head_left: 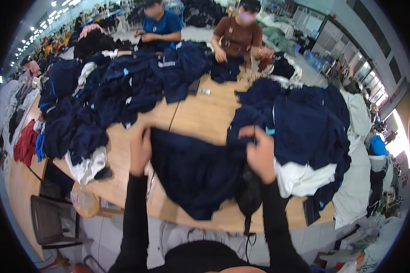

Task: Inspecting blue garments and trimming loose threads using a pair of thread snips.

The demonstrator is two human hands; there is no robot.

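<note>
Hands apart, one on each top corner of the navy garment [198, 175]: left hand [141, 152] pinched on its left corner, right hand [261, 157] on the right one; right finger closure is partly hidden, so can't tell how firm. Garment hangs between them in front of the body, over the near part of the surface [200, 116]; top edge sags in the middle, bottom comes to a loose point. Cloth is a bit blurred, type of garment unclear. To do this well, I'd pull the hands slightly outward to take out the sag, level the corners, then lay the hem down first so it doesn't bunch. Watch the dark bag-like thing [248, 195] beside the right forearm; fabric could snag on it. Right side is tight: the right pile [305, 123] of navy clothes sits just behind the right hand, with white cloth [300, 179] by the wrist. Better room is the bare strip ahead, between that and the left pile [141, 86], plus bare wood left of the left hand. Mind the seam [172, 116] crossing the strip, and the near edge, close under the hem.
</note>
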